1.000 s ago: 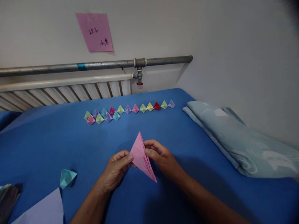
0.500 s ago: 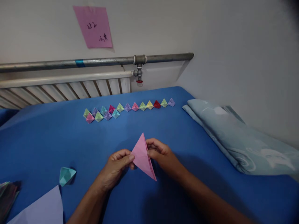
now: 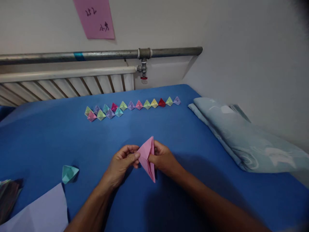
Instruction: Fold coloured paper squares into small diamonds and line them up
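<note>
A pink sheet of paper folded into a layered triangle (image 3: 146,151) is held up between both hands over the blue surface. My left hand (image 3: 124,162) pinches its left corner, thumb on top. My right hand (image 3: 165,159) grips the right edge, its thumb pushed in among the open layers and the other fingers behind, partly hidden. Left of my left forearm sits a teal folded paper piece (image 3: 69,174). A lavender paper sheet (image 3: 45,211) with creases lies at the lower left.
Several small coloured paper boats (image 3: 138,105) stand in rows near the back of the blue cover (image 3: 72,138). A folded pale green blanket (image 3: 243,138) lies along the right. Behind are a radiator (image 3: 96,82), a pipe with a valve (image 3: 144,69) and a pink note (image 3: 96,22).
My right thumb has slid from the edge in between the paper's layers, which now gape wider. The triangle has turned a little more upright. The view has tilted slightly downward.
</note>
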`<action>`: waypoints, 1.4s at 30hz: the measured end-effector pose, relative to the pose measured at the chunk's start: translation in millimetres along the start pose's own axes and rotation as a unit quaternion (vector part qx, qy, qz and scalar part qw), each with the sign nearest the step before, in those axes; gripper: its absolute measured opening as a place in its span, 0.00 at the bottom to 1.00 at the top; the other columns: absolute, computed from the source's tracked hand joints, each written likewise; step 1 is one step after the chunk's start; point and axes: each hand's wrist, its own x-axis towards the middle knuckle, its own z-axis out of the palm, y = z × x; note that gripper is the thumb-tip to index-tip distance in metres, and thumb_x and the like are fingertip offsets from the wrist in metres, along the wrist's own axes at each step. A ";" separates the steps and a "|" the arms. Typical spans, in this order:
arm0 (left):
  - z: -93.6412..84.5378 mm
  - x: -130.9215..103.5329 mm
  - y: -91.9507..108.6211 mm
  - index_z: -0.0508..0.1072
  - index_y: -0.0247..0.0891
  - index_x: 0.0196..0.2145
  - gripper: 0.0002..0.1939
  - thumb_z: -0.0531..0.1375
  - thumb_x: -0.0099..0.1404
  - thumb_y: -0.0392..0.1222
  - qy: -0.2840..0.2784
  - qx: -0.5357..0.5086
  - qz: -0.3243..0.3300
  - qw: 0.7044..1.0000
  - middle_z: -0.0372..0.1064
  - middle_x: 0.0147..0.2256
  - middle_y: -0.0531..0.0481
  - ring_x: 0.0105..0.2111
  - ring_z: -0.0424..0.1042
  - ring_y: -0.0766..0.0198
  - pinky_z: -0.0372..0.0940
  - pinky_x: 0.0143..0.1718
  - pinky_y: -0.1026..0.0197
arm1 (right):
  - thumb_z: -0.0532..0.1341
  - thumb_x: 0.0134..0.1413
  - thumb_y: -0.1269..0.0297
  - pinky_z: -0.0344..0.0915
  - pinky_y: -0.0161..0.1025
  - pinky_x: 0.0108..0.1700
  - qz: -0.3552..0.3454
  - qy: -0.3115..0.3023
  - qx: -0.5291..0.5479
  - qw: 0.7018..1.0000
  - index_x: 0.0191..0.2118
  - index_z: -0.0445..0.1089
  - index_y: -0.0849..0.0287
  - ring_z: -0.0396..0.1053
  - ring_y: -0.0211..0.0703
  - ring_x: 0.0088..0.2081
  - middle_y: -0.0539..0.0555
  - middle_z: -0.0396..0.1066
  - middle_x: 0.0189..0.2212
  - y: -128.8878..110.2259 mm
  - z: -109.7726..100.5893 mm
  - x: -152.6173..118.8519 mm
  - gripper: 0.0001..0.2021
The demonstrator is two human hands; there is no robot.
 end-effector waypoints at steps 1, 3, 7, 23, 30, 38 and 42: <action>1.1 -0.2 -1.4 0.74 0.35 0.38 0.18 0.69 0.51 0.45 0.008 0.000 0.011 1.000 0.70 0.29 0.52 0.24 0.67 0.71 0.64 0.27 0.66 | 0.59 0.39 0.70 0.61 0.32 0.29 -0.021 0.019 -0.030 0.999 0.31 0.65 0.57 0.62 0.34 0.25 0.45 0.65 0.24 1.8 0.8 0.4 0.08; 3.0 -1.5 -3.5 0.73 0.36 0.41 0.18 0.67 0.55 0.46 0.014 0.006 0.033 0.999 0.70 0.31 0.51 0.27 0.69 0.69 0.66 0.32 0.64 | 0.57 0.42 0.70 0.59 0.32 0.28 -0.060 0.053 -0.102 0.992 0.29 0.63 0.56 0.61 0.34 0.25 0.45 0.64 0.23 4.8 1.0 1.1 0.04; 7.0 -6.1 -4.5 0.69 0.38 0.49 0.21 0.64 0.59 0.47 0.023 0.039 0.074 0.996 0.71 0.35 0.49 0.35 0.71 0.66 0.66 0.40 0.61 | 0.55 0.44 0.70 0.54 0.32 0.26 -0.137 0.093 -0.223 0.960 0.25 0.59 0.56 0.56 0.34 0.23 0.45 0.60 0.20 6.7 -0.4 1.9 0.03; 15.7 -17.8 -18.2 0.56 0.41 0.60 0.28 0.56 0.62 0.37 0.109 0.458 0.333 0.817 0.60 0.57 0.40 0.59 0.59 0.52 0.59 0.57 0.43 | 0.55 0.49 0.71 0.55 0.33 0.30 -0.276 0.080 -0.314 0.905 0.24 0.57 0.56 0.56 0.35 0.24 0.45 0.59 0.21 4.7 13.0 -3.2 0.07; 15.1 -15.5 -24.7 0.63 0.36 0.53 0.20 0.51 0.63 0.32 0.153 0.466 0.322 0.810 0.68 0.50 0.40 0.52 0.68 0.55 0.64 0.53 0.47 | 0.54 0.53 0.71 0.57 0.34 0.31 -0.308 0.078 -0.384 0.867 0.25 0.56 0.55 0.58 0.36 0.26 0.47 0.61 0.22 8.9 12.8 -2.4 0.08; 11.9 -13.0 -22.1 0.68 0.37 0.47 0.17 0.53 0.59 0.30 0.167 0.438 0.267 0.842 0.71 0.43 0.43 0.44 0.71 0.57 0.67 0.47 0.50 | 0.54 0.52 0.73 0.59 0.34 0.32 -0.305 0.058 -0.416 0.855 0.26 0.58 0.55 0.62 0.37 0.27 0.49 0.64 0.24 11.9 13.2 -4.7 0.07; 11.0 -13.5 -18.7 0.69 0.37 0.44 0.15 0.53 0.59 0.30 0.168 0.424 0.244 0.856 0.72 0.40 0.45 0.41 0.72 0.59 0.67 0.45 0.52 | 0.54 0.51 0.73 0.62 0.35 0.35 -0.294 0.054 -0.427 0.854 0.31 0.62 0.56 0.66 0.39 0.30 0.51 0.69 0.28 13.0 10.5 -3.3 0.05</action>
